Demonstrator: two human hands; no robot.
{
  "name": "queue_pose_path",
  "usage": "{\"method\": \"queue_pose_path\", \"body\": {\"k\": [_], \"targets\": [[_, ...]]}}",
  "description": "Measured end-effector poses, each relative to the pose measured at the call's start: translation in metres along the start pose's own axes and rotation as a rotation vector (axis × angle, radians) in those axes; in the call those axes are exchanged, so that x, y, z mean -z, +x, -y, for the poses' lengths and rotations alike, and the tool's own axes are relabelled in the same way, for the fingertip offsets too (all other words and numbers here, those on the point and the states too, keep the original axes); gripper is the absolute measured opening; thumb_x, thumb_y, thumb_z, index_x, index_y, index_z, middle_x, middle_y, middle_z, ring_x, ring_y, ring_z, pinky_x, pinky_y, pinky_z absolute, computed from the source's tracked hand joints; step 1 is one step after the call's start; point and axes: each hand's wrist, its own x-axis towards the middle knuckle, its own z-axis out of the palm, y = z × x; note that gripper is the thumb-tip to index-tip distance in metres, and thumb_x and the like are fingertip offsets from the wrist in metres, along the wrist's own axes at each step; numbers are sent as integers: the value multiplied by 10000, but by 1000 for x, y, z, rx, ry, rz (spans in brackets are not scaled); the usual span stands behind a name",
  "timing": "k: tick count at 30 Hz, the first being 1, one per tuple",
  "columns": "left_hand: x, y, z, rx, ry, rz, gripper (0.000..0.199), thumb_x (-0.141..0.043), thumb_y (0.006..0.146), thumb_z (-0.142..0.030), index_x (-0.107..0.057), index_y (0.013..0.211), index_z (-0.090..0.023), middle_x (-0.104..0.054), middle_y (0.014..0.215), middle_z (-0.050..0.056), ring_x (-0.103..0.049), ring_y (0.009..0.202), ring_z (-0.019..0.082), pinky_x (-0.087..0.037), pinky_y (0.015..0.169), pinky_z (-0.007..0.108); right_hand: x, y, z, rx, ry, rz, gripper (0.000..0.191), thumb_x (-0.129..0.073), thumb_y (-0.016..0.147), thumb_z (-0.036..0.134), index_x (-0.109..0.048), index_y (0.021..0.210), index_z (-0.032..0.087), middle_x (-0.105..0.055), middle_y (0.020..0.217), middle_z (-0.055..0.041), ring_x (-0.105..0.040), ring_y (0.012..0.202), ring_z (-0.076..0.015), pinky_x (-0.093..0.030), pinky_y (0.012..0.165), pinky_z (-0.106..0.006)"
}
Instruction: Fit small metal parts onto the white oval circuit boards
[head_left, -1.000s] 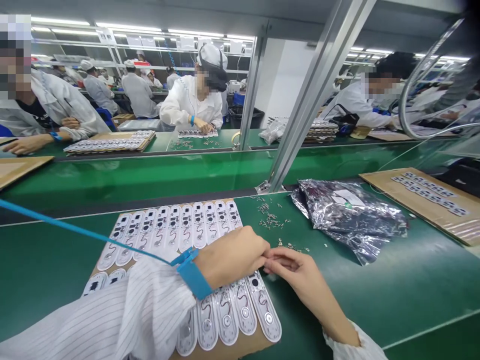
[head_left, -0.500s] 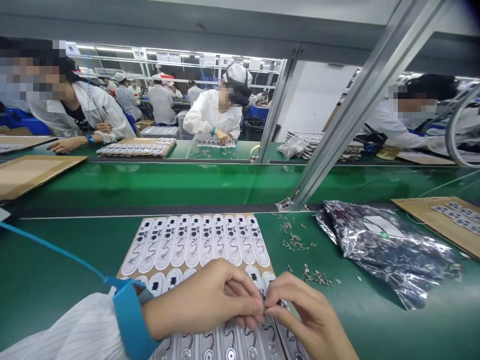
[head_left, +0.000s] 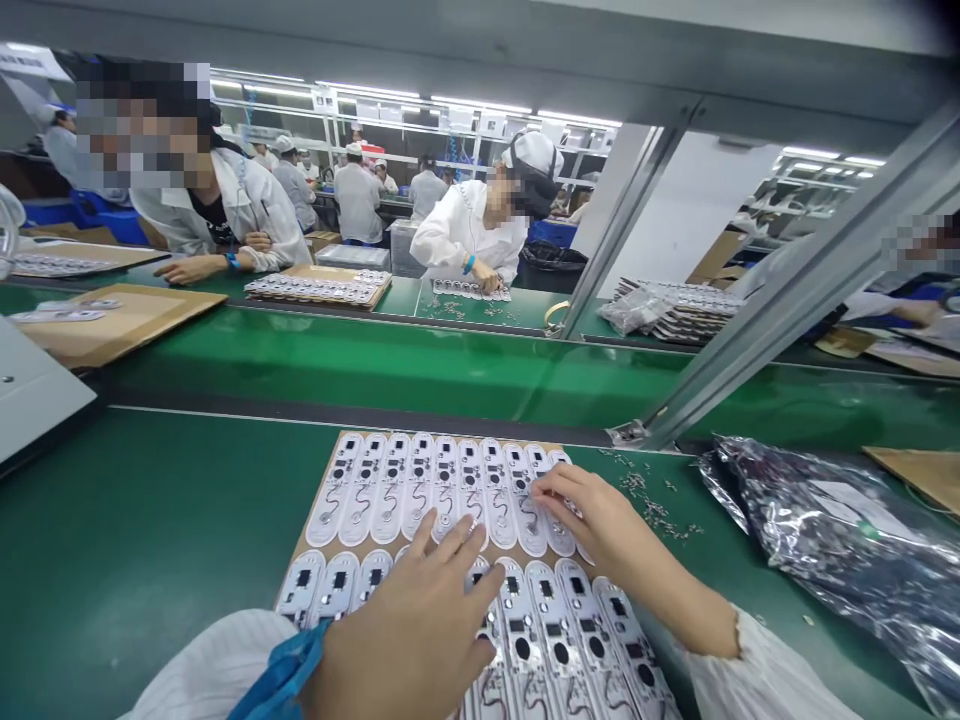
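Observation:
Two rows of white, round-ended strips with black chips, thin wires and small discs lie on a brown cardboard sheet (head_left: 465, 553). My left hand (head_left: 420, 610) is spread flat over the middle of the sheet, fingers apart, covering part of the near row. At the right end of the far row, my right hand (head_left: 581, 515) has its fingertips drawn together on a white strip (head_left: 514, 470). Whatever is between those fingertips is hidden. A blue wrist strap (head_left: 281, 670) circles my left wrist.
Small metal pieces (head_left: 652, 510) lie scattered right of the sheet, near a shiny silver bag (head_left: 832, 540). A metal post (head_left: 795, 290) slants up on the right. Beyond the green channel (head_left: 420, 350), a co-worker (head_left: 480, 230) bends over similar strips.
My hands have parted from their meeting point over the near row. The right moved up to the far row; the left opened out flat. The view has swung left.

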Motion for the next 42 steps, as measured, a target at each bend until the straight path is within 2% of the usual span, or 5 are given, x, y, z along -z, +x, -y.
{"method": "queue_pose_path", "body": {"k": [21, 28, 33, 37, 42], "targets": [[-3, 7, 5, 13, -162, 51, 564, -523, 971, -295, -384, 1494, -136, -160, 1566, 183, -135, 1463, 372, -211, 1212, 557, -17, 24, -6, 49, -231, 126, 323, -392, 971, 186, -634, 758, 211, -628, 815, -62, -607, 712, -195, -484, 643, -317], [1, 6, 4, 46, -128, 171, 578, -443, 1006, -308, -289, 1536, -134, -54, 1593, 174, -29, 1481, 346, -107, 1234, 528, -15, 31, -2, 72, -232, 145, 302, -425, 944, 202, -640, 731, 218, -658, 827, -74, -640, 737, -216, -510, 654, -333], [-2, 8, 3, 39, -93, 176, 580, -402, 1020, -327, -239, 1551, -161, -22, 1603, 146, 8, 1484, 325, -94, 1235, 518, 23, -10, -12, -80, -166, -93, 320, -443, 964, 459, -692, 975, 258, -701, 982, -74, -686, 822, -236, -531, 713, -348], [-7, 12, 4, 14, -43, 169, 580, -423, 1006, -297, -261, 1542, -146, -68, 1590, 170, -27, 1480, 340, -113, 1219, 560, 49, -75, -35, -316, -205, -234, 448, -498, 873, 660, -714, 889, 268, -737, 865, -78, -665, 619, -225, -487, 502, -315], [-14, 17, 10, -18, -25, 135, 577, -451, 988, -300, -304, 1526, -152, -108, 1575, 180, -75, 1469, 385, -168, 1183, 629, 36, -133, -47, -517, -113, -184, 448, -530, 847, 681, -711, 820, 272, -736, 820, -57, -655, 583, -207, -504, 491, -301]]}}
